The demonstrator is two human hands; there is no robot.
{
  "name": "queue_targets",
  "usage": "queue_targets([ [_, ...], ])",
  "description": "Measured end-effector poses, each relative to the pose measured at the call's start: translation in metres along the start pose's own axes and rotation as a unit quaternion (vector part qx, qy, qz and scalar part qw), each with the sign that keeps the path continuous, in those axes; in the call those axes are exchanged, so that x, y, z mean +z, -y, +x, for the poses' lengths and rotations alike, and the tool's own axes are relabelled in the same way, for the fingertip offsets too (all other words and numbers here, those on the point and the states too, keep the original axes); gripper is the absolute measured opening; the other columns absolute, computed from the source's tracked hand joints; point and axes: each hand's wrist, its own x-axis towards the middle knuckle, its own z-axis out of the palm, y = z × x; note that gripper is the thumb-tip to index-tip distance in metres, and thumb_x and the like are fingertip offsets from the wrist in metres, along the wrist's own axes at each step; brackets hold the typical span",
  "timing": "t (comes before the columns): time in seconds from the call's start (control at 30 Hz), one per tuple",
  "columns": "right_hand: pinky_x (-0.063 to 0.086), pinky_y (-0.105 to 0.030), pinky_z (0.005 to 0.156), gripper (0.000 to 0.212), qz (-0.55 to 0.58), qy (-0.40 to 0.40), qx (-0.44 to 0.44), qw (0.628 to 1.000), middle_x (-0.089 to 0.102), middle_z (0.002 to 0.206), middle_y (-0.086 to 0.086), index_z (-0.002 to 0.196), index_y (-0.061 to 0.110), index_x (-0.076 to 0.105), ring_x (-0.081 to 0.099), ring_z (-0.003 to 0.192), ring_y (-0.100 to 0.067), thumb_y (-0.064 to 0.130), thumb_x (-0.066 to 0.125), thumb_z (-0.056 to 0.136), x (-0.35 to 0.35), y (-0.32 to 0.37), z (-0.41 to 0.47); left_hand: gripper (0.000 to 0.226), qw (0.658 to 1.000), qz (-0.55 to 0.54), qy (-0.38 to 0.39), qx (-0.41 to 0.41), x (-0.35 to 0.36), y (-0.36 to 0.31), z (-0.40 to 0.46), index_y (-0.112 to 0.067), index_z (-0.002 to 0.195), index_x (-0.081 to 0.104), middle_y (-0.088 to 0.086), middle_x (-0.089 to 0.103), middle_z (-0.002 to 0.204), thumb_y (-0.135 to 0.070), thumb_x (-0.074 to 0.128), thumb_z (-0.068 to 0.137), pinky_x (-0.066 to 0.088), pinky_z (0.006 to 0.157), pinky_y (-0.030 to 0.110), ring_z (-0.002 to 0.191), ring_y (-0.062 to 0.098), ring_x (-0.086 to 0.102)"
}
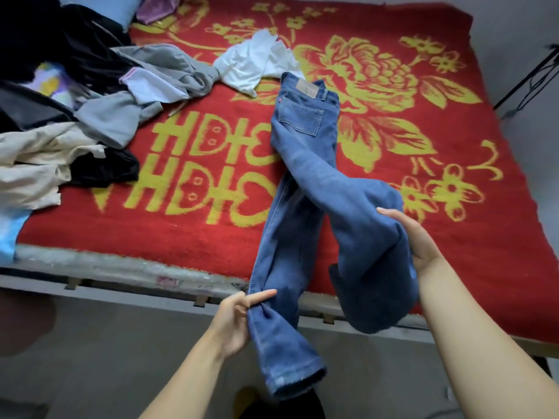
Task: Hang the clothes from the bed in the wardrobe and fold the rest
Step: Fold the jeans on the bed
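- The bed (453, 325) fills most of the view under a red blanket (193, 237) with yellow flowers and lettering; its near edge runs from left to lower right, and the stretch of blanket right of centre holds no clothes.
- A pile of clothes (69, 95) covers the blanket's left side: black, grey, beige and pale blue pieces, with a white garment (257, 63) at its right end, near the top middle.
- The jeans (305, 152) lie with their long axis running from the far middle toward the near edge, waistband and back pocket at the far end, close to the white garment.
- Their two legs cross at mid-length: one hangs straight over the bed's near edge, hem down toward the floor; the other is lifted and doubled over to the right.
- The right hand (414, 237) grips the folded right leg from its outer side, fingers curled round the denim.
- The left hand (239, 316) pinches the hanging leg's seam just at the bed's edge, one finger pointing out across the cloth.
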Motion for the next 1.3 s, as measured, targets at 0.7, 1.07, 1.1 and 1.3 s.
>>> queue_targets([
  [0.7,0.047,-0.038,0.099,0.071,0.081,-0.086,0.120,0.986,0.064,0.123,-0.016,0.120,0.008,0.066,0.060,0.116,-0.028,0.066,0.052,0.081,0.007,-0.127,-0.018,0.044,0.991,0.121,0.059,0.004,-0.009,0.026,-0.022,0.006,0.115,0.063,0.020,0.066,0.117,-0.029,0.055,0.091,0.053,0.090,0.031,0.107,0.027,0.064],
  [1.07,0.054,-0.038,0.087,0.031,-0.215,-0.111,0.087,0.966,0.070,0.110,-0.014,0.118,-0.001,0.061,0.067,0.102,-0.027,0.007,0.064,0.088,0.000,-0.164,-0.066,0.031,0.990,0.092,0.101,-0.034,-0.008,0.032,-0.059,-0.002,0.110,0.067,0.016,0.070,0.106,-0.023,0.051,0.092,0.057,0.075,0.031,0.090,0.023,0.070],
  [1.1,0.056,-0.033,0.080,0.030,-0.221,-0.142,0.081,0.962,0.070,0.108,-0.013,0.115,0.000,0.063,0.068,0.097,-0.023,0.012,0.066,0.088,-0.001,-0.173,-0.068,0.028,0.990,0.093,0.095,-0.034,-0.006,0.037,-0.065,-0.002,0.110,0.067,0.015,0.070,0.104,-0.018,0.050,0.094,0.057,0.074,0.030,0.088,0.023,0.070],
  [1.3,0.049,-0.043,0.096,0.066,-0.013,-0.219,0.062,0.974,0.066,0.120,-0.013,0.125,0.009,0.059,0.062,0.112,-0.026,0.063,0.046,0.089,-0.025,-0.225,-0.072,0.008,0.998,0.019,0.030,-0.053,0.005,0.063,-0.068,-0.003,0.089,0.060,0.008,0.062,0.074,-0.002,0.052,0.088,0.050,0.059,0.025,0.063,0.016,0.060],
])
